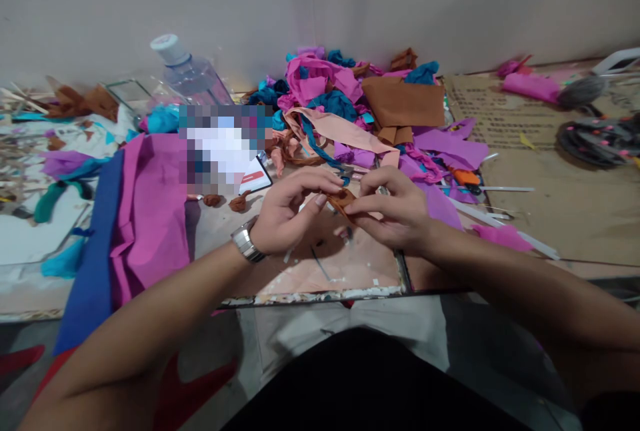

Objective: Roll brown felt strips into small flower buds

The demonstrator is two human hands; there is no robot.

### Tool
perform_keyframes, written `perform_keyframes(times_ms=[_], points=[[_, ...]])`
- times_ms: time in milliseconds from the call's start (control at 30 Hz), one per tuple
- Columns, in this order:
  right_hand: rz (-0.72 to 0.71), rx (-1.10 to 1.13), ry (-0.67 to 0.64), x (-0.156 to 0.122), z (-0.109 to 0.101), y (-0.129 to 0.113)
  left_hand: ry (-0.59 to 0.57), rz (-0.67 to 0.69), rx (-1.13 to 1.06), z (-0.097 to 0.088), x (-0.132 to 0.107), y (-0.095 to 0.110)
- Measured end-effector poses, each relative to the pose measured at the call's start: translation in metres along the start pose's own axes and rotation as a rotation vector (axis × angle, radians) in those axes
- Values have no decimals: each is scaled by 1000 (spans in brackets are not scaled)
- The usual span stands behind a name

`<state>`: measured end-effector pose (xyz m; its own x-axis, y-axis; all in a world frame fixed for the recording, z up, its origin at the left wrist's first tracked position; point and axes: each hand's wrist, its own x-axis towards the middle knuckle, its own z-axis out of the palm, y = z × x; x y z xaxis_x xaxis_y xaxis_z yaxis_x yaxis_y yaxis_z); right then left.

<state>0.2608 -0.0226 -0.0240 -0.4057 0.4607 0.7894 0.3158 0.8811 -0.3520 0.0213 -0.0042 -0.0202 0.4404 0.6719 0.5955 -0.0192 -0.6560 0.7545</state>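
A small piece of brown crepe paper point(341, 200) is held between both hands over the front of the table. My left hand point(295, 208), with a metal watch point(247, 240) at its wrist, pinches the left end of the piece between thumb and fingers. My right hand point(395, 208) grips its right side with bent fingers. Two brown crumpled bits point(239, 202) lie on the tabletop left of my hands. Behind my hands is a heap of crepe paper scraps, with a folded brown sheet point(404, 103) and a peach strip point(345, 132).
Pink crepe paper point(153, 211) and a blue sheet point(95, 244) hang over the table's front edge at left. A clear bottle point(197, 78) stands near the wall beside a partly blurred phone point(257, 176). Cardboard point(545, 198) covers the right side; white sticks point(510, 189) lie there.
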Motion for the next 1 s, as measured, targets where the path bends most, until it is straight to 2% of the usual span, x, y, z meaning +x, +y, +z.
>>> perform_keyframes(times_ms=[233, 467, 567, 667, 833, 1000], points=[[-4, 23, 3, -1, -1, -1, 0, -42, -69, 2, 1, 4], [2, 8, -38, 0, -2, 1, 9, -69, -41, 2, 2, 2], [64, 68, -75, 3, -4, -2, 27, -79, -9, 2, 2, 1], [159, 133, -58, 6, -5, -4, 30, -111, 29, 2, -1, -1], [285, 158, -32, 8, 2, -7, -45, -110, 122, 3, -6, -5], [300, 199, -29, 10, 7, -8, -58, -88, 146, 3, -4, -3]])
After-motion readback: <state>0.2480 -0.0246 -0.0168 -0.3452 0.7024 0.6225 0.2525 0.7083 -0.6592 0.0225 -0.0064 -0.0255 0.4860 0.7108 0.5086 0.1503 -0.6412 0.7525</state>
